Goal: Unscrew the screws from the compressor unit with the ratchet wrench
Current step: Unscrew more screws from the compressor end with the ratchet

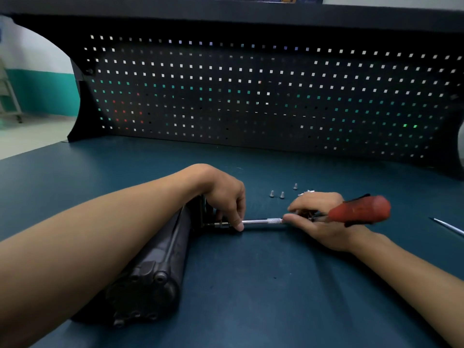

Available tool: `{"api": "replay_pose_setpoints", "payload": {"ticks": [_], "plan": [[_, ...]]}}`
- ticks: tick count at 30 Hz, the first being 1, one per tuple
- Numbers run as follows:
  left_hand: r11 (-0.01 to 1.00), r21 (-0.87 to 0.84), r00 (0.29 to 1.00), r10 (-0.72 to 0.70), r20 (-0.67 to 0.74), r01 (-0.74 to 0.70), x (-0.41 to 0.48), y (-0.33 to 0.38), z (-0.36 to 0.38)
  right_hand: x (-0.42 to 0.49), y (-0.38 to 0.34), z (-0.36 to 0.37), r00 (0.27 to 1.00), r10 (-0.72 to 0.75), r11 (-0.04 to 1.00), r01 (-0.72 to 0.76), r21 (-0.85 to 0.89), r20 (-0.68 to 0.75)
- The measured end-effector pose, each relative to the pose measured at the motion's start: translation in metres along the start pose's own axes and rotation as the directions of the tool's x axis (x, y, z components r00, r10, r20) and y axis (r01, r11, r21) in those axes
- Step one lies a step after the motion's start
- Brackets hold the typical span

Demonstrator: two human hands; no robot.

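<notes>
Lying on the bench: I am seeing the black compressor unit (155, 259) resting on its side on the teal workbench top (251, 285), running from the near left toward the middle, with the left forearm lying across it.
Left hand: the left hand (223, 197) is bending down over the unit's far end and pinching the socket end of the silver extension bar (261, 221) with its fingertips.
Right hand: the right hand (319, 219) is lying palm-up, fingers curling round the head of the ratchet wrench (359, 210); its red handle is sticking out to the right and looking blurred.
Wrench line: the bar is running level from the right hand into the unit's end.
Loose parts: three small screws (281, 195) are standing on the top just beyond the bar, between the hands.
Elsewhere: a thin metal rod (449, 226) is lying at the right edge; a dark pegboard (251, 96) is standing behind the bench.
</notes>
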State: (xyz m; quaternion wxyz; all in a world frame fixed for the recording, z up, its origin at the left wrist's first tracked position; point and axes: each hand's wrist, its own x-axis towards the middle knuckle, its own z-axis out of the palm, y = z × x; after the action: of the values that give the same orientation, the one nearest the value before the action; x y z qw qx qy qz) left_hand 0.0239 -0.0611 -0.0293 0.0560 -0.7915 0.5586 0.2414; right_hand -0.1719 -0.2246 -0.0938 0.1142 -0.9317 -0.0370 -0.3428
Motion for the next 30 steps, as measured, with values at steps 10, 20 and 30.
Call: {"api": "replay_pose_setpoints", "payload": {"ticks": [10,20,30], "plan": [[0.999,-0.01,0.999,0.046,0.027,-0.046,-0.003,0.0,-0.002,0.017,-0.008,0.01,0.753,0.646,0.65,-0.628,0.428,0.123],[1.0,-0.007,0.999,0.027,0.035,-0.027,-0.007,0.004,-0.001,0.012,0.006,0.013,0.624,0.695,0.345,-0.726,0.595,0.358],[0.999,-0.027,0.999,0.022,0.046,-0.021,-0.007,-0.003,0.0,-0.01,0.02,-0.024,0.731,0.436,0.488,-0.682,0.545,0.525]]}}
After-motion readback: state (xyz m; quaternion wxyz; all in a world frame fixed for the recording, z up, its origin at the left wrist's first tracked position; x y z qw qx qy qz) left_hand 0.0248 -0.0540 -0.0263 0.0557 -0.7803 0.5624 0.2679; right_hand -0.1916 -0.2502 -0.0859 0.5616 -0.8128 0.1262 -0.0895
